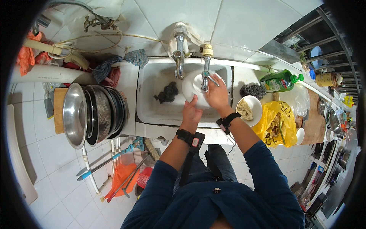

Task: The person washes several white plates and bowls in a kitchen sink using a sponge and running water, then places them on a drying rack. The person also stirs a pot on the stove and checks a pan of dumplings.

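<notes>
My left hand (192, 112) grips the near edge of a white plate (187, 86) under the right-hand faucet (205, 74). My right hand (216, 93) lies on the right side of the same plate, fingers spread near the spout and partly behind the tap's lever. The plate is tilted inside a white ceramic sink (148, 114). A dark scouring pad (167, 92) rests on the sink's bottom, left of the plate. Another faucet (179, 61) stands over the sink's middle. Whether water runs cannot be told.
Right of the sink are a second scouring pad (252, 91), a white bowl with a beige cloth or sponge (245, 110), a green dish soap bottle (278, 81) and a yellow plastic bag of scraps (264, 126). Metal basins (75, 116) and pans stand upright at the left.
</notes>
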The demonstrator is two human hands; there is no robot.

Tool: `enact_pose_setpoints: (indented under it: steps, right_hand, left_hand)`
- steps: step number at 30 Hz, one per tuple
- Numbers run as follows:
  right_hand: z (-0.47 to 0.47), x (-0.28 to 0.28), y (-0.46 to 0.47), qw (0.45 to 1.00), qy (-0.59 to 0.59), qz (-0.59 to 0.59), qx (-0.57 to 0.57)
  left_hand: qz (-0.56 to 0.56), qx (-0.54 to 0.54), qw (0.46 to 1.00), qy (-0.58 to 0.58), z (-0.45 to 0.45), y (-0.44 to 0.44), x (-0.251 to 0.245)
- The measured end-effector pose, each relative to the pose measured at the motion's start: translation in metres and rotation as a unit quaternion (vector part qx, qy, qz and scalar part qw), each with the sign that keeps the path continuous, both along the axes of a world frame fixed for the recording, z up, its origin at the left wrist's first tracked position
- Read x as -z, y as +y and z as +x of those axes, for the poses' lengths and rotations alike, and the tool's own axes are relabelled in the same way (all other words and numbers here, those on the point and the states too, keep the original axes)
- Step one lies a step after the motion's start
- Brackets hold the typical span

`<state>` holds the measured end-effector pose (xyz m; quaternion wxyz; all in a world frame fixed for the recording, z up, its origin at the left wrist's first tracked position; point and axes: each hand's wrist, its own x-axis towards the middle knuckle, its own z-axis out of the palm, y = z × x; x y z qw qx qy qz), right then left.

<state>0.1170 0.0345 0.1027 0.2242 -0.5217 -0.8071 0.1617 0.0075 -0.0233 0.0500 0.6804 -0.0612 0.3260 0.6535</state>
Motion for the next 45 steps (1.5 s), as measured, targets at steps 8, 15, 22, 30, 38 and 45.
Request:
enact_pose_setpoints:
  steps: [8,15,22,30,38,45]
  right_hand:
    - [0.005,0.005,0.0,0.993,0.029,0.011,0.113]
    - [0.016,0.014,-0.013,0.998,-0.042,0.048,0.019]
    - [0.085,0.034,0.019,0.598,0.607,-0.475,0.218]
    - [0.084,0.017,-0.032,0.52,0.697,-0.456,0.191]
    - [0.06,0.018,-0.041,0.529,0.713,-0.434,0.156]
    - [0.04,0.018,-0.044,0.537,0.723,-0.404,0.162]
  left_hand:
    - [-0.012,-0.058,0.998,-0.015,0.004,0.001,0.002]
    - [0.017,-0.003,1.0,-0.023,0.003,-0.001,0.001]
    - [0.022,0.087,0.996,-0.008,-0.004,-0.006,0.021]
    - [-0.119,-0.003,0.984,0.134,0.014,0.027,0.036]
    - [0.04,0.068,0.566,0.82,0.033,0.011,0.019]
    - [0.051,0.125,0.552,0.823,0.026,0.013,-0.01]
